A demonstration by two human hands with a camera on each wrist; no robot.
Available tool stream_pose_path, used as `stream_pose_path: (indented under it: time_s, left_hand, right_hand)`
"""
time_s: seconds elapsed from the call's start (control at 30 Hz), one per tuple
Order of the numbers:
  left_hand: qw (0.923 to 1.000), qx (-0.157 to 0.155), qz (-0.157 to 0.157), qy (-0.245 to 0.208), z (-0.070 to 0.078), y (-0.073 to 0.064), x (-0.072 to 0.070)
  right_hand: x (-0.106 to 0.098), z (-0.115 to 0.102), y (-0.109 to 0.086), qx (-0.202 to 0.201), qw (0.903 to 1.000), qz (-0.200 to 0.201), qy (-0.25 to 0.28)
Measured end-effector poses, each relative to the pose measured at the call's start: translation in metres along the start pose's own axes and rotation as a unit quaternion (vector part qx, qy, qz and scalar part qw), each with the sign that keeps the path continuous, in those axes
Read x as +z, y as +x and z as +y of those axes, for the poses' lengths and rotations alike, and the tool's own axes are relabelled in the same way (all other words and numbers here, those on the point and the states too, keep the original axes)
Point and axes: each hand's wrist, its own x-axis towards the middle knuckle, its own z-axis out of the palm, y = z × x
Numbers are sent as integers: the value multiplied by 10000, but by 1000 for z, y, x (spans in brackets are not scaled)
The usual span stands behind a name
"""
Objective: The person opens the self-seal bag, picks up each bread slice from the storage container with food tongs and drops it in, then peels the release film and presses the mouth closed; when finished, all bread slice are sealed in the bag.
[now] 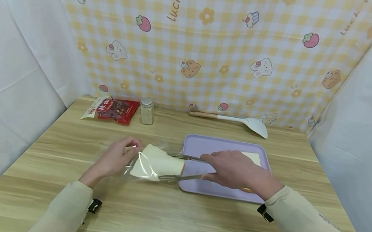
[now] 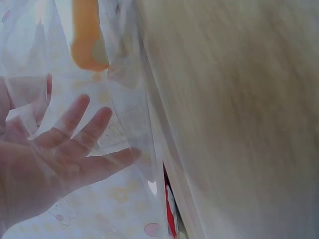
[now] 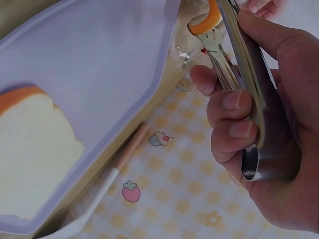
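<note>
Head view: the right hand [image 1: 235,169] is gripping tongs [image 1: 191,177], flanking a bread slice [image 1: 161,163] at least partly inside a clear plastic bag [image 2: 128,87], left of the purple tray [image 1: 210,145]; the left hand [image 1: 115,159] is pinching the bag. Squeezing hard would be risking a torn slice; clinging plastic, a snag. Wood-grain tabletop [image 1: 156,220] is meeting checked cloth [image 1: 200,46], far; white drapes [image 1: 9,65] are hanging left and right.

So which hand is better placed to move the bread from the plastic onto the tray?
Right hand, probably: it grips tongs straddling the bread, near the tray. The left hand is farther from it.
</note>
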Motion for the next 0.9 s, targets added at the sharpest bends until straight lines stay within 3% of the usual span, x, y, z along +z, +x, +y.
stream_pose_path:
  time_s: [0.53,0.77,0.9]
  left_hand:
    - [9961,357,795,166,-4,-2,0]
    - [9965,146,798,188,-4,0,-2]
    - [9958,272,849,202,-4,1,0]
  right_hand:
    - [1,-2,1,66,9999,-72,79]
    - [0,-2,-2,9,10000,-54,29]
    - [-1,-4,-1,-165,9998,43,-44]
